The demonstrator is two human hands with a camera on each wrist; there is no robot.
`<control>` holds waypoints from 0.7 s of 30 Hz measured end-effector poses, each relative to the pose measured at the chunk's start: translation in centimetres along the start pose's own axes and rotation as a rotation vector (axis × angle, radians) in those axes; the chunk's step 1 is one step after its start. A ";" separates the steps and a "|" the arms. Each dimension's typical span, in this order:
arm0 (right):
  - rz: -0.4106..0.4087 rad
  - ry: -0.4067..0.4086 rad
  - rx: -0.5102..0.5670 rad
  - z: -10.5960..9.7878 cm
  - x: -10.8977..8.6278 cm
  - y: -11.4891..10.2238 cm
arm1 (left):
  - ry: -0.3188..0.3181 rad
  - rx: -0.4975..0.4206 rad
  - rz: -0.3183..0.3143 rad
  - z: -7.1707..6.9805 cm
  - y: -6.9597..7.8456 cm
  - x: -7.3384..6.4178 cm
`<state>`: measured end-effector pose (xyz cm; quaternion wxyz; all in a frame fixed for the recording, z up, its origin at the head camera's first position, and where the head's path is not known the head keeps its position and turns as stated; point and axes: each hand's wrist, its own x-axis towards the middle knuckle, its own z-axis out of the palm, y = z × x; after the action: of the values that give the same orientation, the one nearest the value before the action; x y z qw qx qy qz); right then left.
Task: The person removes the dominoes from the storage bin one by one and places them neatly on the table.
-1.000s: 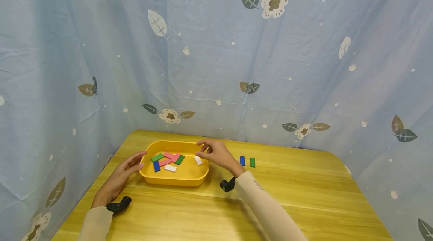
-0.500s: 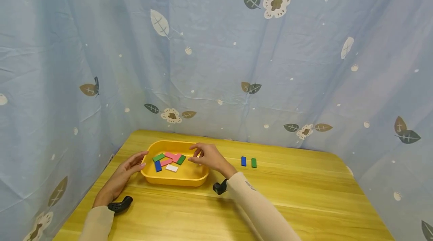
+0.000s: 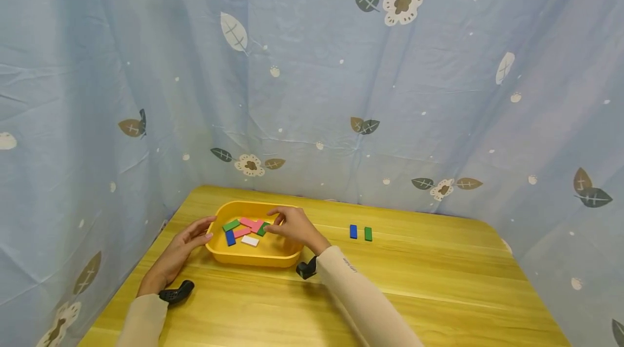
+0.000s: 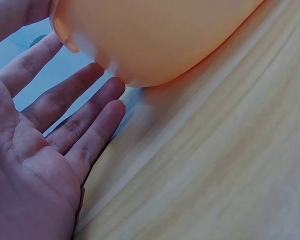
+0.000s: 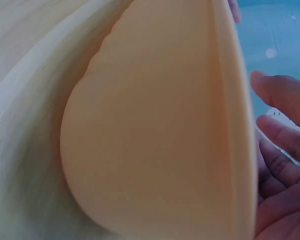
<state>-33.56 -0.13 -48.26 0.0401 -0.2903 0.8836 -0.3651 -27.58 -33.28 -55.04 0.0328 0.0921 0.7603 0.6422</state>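
Tray (image 3: 253, 260) sits toward the desk's (image 3: 439, 271) far left corner, near the left edge, long side running roughly along the far edge. Blocks in it, lying flat, mostly in its left half: green strip (image 3: 231, 225) toward the far left corner; blue strip (image 3: 231, 237) close to the left end; three pink strips (image 3: 241, 233) in a loose cluster beside these; dark green strip (image 3: 262, 230) at the cluster's right side; white strip (image 3: 250, 241) toward the tray's near edge, about midway along.

Left hand (image 3: 187, 239) at the tray's left end: thumb and fingers spread wide, fingers fairly straight, tips at the rim and outer wall. Left wrist view shows the palm and extended fingers alongside the wall.

Right hand (image 3: 291, 226) over the tray's right half, fingers loosely bent, clear gap between thumb and forefinger. Thumb tip at the dark green strip; cannot tell if touching. Part of the tray floor hidden under this hand. Right wrist view: fingertips apart beyond the rim.

Two more blocks on the desk, right of the tray, nearer the far edge than the near: blue block (image 3: 353, 231), green block (image 3: 368, 234), just beside each other, apart, roughly parallel.

Pale sleeves (image 3: 365, 303) on both arms; black device (image 3: 177, 293) at the left wrist, another at the right. Blue curtain (image 3: 312, 65), leaf and flower print, behind the far edge.
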 end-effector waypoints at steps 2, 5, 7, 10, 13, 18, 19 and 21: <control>0.024 0.003 0.019 0.2 0.2 -0.1 | 0.000 -0.007 -0.001 0.0 0.0 0.0; 0.066 0.012 0.055 0.6 0.4 -0.3 | -0.002 -0.011 -0.001 -0.1 0.0 0.0; 0.091 0.027 0.084 0.9 0.5 -0.4 | -0.002 -0.009 -0.001 -0.1 -0.1 0.0; 0.128 0.042 0.161 1.4 0.6 -0.6 | -0.002 -0.011 0.003 -0.2 -0.2 0.0; 0.167 0.039 0.255 1.9 0.5 -0.7 | -0.009 -0.013 0.014 -0.2 -0.3 0.0; 0.224 0.030 0.342 2.6 0.5 -0.7 | -0.007 -0.012 0.016 -0.2 -0.4 0.1; 0.232 0.032 0.351 2.7 0.5 -0.7 | -0.006 -0.009 0.016 -0.2 -0.4 0.1; 0.245 0.042 0.364 2.9 0.6 -0.7 | -0.003 -0.007 0.012 -0.3 -0.4 0.1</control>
<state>-32.91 -2.62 -49.82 0.1178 -0.1609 0.8324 -0.5170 -27.76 -33.57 -55.36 0.0306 0.0976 0.7573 0.6450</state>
